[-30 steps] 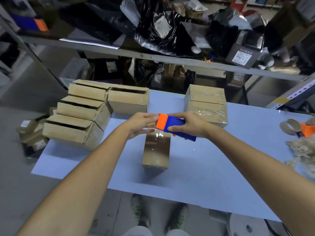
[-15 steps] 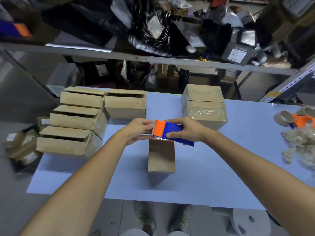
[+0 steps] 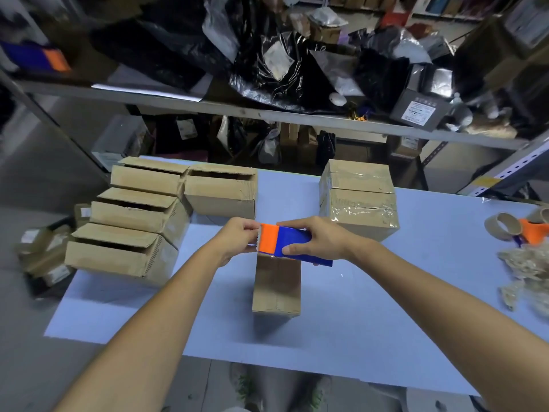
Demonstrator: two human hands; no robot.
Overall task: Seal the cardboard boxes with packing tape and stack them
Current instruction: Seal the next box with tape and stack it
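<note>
A small closed cardboard box (image 3: 277,285) stands on the blue table (image 3: 371,307) in front of me. Just above its far end my right hand (image 3: 319,237) grips an orange and blue tape dispenser (image 3: 285,243). My left hand (image 3: 237,240) pinches the tape end at the dispenser's toothed orange edge. Two taped boxes (image 3: 358,200) are stacked at the back right. Several unsealed boxes (image 3: 139,221) with loose flaps sit at the left.
Empty tape cores and another orange dispenser (image 3: 531,230) lie at the table's right edge above a heap of crumpled tape (image 3: 528,269). A metal shelf (image 3: 267,114) loaded with black bags runs behind the table. More boxes lie on the floor at the left.
Both hands stay together at the dispenser above the box's far end. The head camera has shifted, so the box and stacks sit slightly differently in view.
</note>
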